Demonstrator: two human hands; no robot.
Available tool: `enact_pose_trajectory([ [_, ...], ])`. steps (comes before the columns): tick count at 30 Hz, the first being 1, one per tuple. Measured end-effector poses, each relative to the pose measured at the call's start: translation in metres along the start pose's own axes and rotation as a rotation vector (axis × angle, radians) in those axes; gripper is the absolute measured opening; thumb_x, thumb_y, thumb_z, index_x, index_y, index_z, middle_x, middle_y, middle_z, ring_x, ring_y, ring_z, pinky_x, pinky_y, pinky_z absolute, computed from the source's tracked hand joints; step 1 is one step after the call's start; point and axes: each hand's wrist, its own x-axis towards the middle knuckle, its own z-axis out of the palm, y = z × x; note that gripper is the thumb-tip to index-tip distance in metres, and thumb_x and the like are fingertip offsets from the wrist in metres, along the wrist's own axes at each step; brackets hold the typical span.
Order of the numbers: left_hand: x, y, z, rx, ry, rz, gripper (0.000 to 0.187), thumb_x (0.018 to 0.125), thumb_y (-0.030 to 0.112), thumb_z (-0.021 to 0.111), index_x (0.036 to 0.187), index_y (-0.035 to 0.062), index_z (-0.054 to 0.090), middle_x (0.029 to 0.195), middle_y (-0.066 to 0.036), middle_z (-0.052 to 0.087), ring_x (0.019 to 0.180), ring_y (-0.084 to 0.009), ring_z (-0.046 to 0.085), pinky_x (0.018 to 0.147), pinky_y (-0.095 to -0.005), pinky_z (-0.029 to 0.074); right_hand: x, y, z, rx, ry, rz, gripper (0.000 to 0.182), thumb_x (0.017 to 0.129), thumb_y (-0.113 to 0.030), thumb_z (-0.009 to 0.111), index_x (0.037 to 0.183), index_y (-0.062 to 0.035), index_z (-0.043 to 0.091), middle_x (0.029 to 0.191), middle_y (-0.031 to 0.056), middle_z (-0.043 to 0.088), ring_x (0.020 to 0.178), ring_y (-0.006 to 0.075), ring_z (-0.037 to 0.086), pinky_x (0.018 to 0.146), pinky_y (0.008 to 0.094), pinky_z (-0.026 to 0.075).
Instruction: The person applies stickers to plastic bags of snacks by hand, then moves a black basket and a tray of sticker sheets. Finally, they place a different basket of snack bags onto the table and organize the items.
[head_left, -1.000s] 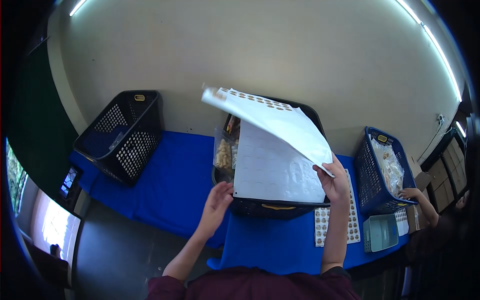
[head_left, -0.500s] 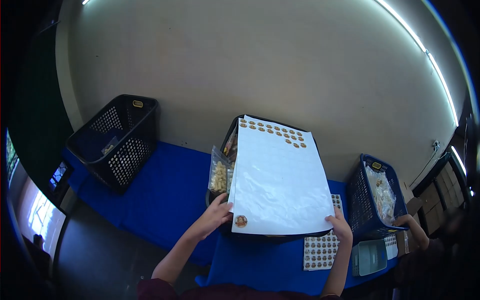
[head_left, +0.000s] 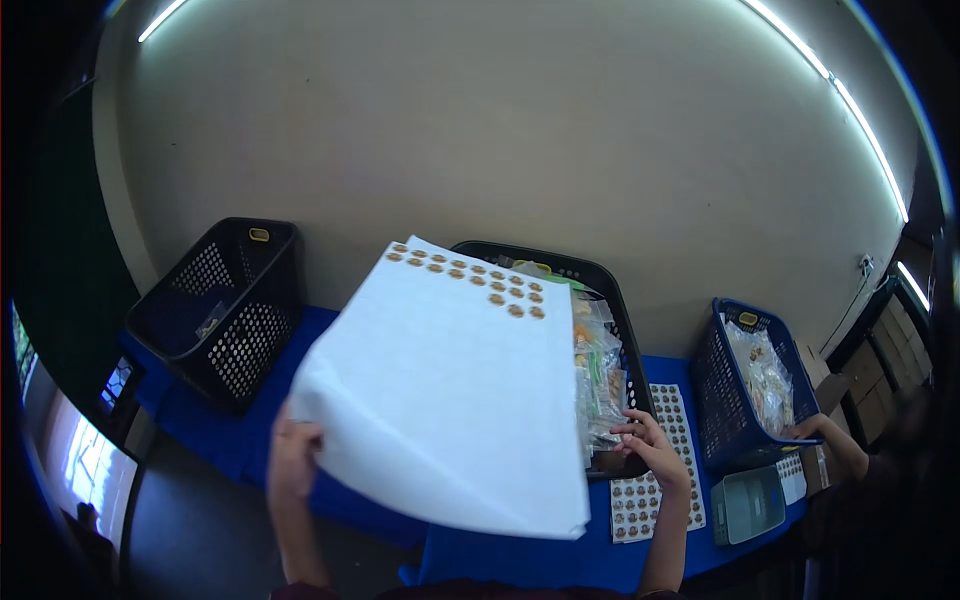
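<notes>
My left hand is closed on the left edge of a large white sticker sheet, which is lifted and bent at that side. Rows of small round brown stickers run along the sheet's far end, and the rest of it is blank. Beneath and to the right of it, a black basket holds several clear plastic packets with coloured contents; the sheet hides its left part. Over the basket's near right corner, my right hand is off the sheet with fingers apart, close to the packets.
At the left stands another black basket with a small packet inside. On the blue cloth lies a full sticker sheet. To the right are a blue basket of packets, a grey-green tray and another person's hand.
The sheet has moved left and toward me in my left hand, uncovering packets in the middle basket. My right hand has let go of the sheet's right edge.
</notes>
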Motion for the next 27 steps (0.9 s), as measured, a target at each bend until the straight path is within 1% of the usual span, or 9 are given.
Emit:
enact_pose_trajectory([
  [3, 0.008, 0.025, -0.068, 0.154, 0.039, 0.124, 0.040, 0.074, 0.010, 0.048, 0.113, -0.0002, 0.049, 0.096, -0.004, 0.058, 0.082, -0.0108, 0.055, 0.074, -0.0229, 0.043, 0.003, 0.010, 0.004, -0.043, 0.041, -0.059, 0.036, 0.083, -0.009, 0.053, 0.116, -0.0003, 0.042, 0.099, 0.0101, 0.056, 0.084, 0.0119, 0.054, 0.074, 0.0242, 0.043],
  [5, 0.006, 0.031, -0.103, 0.262, 0.146, 0.095, 0.033, 0.083, 0.011, 0.042, 0.113, -0.0008, 0.048, 0.102, -0.006, 0.057, 0.087, -0.0124, 0.055, 0.076, -0.0236, 0.043, 0.004, 0.007, 0.011, -0.076, 0.068, -0.092, 0.032, 0.082, -0.009, 0.053, 0.112, -0.0003, 0.046, 0.096, 0.0081, 0.057, 0.083, 0.0111, 0.053, 0.073, 0.0229, 0.043],
  [13, 0.011, -0.068, -0.230, 0.460, 0.397, 0.105, 0.024, 0.088, 0.016, 0.040, 0.100, -0.0021, 0.051, 0.086, -0.005, 0.056, 0.077, -0.0115, 0.051, 0.069, -0.0249, 0.042, 0.007, 0.022, 0.015, -0.199, 0.136, -0.142, 0.027, 0.081, -0.005, 0.053, 0.107, -0.0008, 0.050, 0.089, 0.0067, 0.058, 0.080, 0.0093, 0.055, 0.069, 0.0211, 0.043],
  [17, 0.040, -0.154, -0.292, 0.717, 0.379, 0.102, 0.024, 0.078, 0.007, 0.037, 0.092, -0.0036, 0.054, 0.080, -0.009, 0.056, 0.075, -0.0161, 0.050, 0.069, -0.0288, 0.042, 0.007, 0.025, 0.019, -0.336, 0.197, -0.148, 0.027, 0.079, -0.005, 0.054, 0.105, -0.0010, 0.051, 0.086, 0.0059, 0.059, 0.075, 0.0098, 0.055, 0.067, 0.0220, 0.044],
  [18, 0.041, -0.160, -0.281, 0.940, 0.412, 0.012, 0.025, 0.076, 0.008, 0.039, 0.091, -0.0028, 0.055, 0.083, -0.015, 0.058, 0.077, -0.0214, 0.054, 0.071, -0.0303, 0.042, 0.007, 0.025, 0.019, -0.389, 0.221, -0.169, 0.027, 0.078, -0.007, 0.055, 0.104, -0.0018, 0.052, 0.084, 0.0059, 0.060, 0.072, 0.0101, 0.057, 0.064, 0.0222, 0.045],
  [19, 0.043, -0.178, -0.286, 1.116, 0.428, -0.125, 0.035, 0.078, 0.015, 0.044, 0.107, -0.0033, 0.050, 0.101, -0.019, 0.058, 0.094, -0.0290, 0.056, 0.079, -0.0326, 0.043, 0.006, 0.022, 0.022, -0.472, 0.265, -0.145, 0.027, 0.078, -0.008, 0.056, 0.104, -0.0018, 0.053, 0.083, 0.0062, 0.060, 0.069, 0.0110, 0.057, 0.063, 0.0230, 0.045],
  [21, 0.037, -0.238, -0.323, 1.440, 0.468, -0.317, 0.040, 0.078, 0.016, 0.045, 0.116, 0.0025, 0.044, 0.104, -0.019, 0.057, 0.096, -0.0337, 0.055, 0.084, -0.0452, 0.039, 0.004, 0.013, 0.033, -0.633, 0.355, -0.097, 0.027, 0.076, -0.009, 0.057, 0.102, -0.0019, 0.054, 0.079, 0.0067, 0.061, 0.064, 0.0128, 0.058, 0.059, 0.0245, 0.046],
  [25, 0.022, -0.262, -0.326, 1.336, 0.649, -0.753, 0.050, 0.080, 0.017, 0.043, 0.127, 0.0050, 0.030, 0.109, -0.018, 0.055, 0.103, -0.0344, 0.051, 0.090, -0.0576, 0.027, 0.004, 0.018, 0.037, -0.636, 0.521, -0.190, 0.022, 0.074, -0.010, 0.058, 0.095, -0.0025, 0.057, 0.074, 0.0079, 0.062, 0.059, 0.0156, 0.058, 0.056, 0.0272, 0.046],
  [27, 0.026, -0.270, -0.315, 1.326, 0.561, -0.702, 0.048, 0.080, 0.017, 0.041, 0.125, 0.0043, 0.032, 0.115, -0.019, 0.051, 0.108, -0.0360, 0.047, 0.092, -0.0587, 0.024, 0.003, 0.024, 0.037, -0.653, 0.585, -0.209, 0.017, 0.074, -0.011, 0.058, 0.090, -0.0031, 0.058, 0.070, 0.0072, 0.061, 0.057, 0.0164, 0.058, 0.054, 0.0276, 0.045],
])
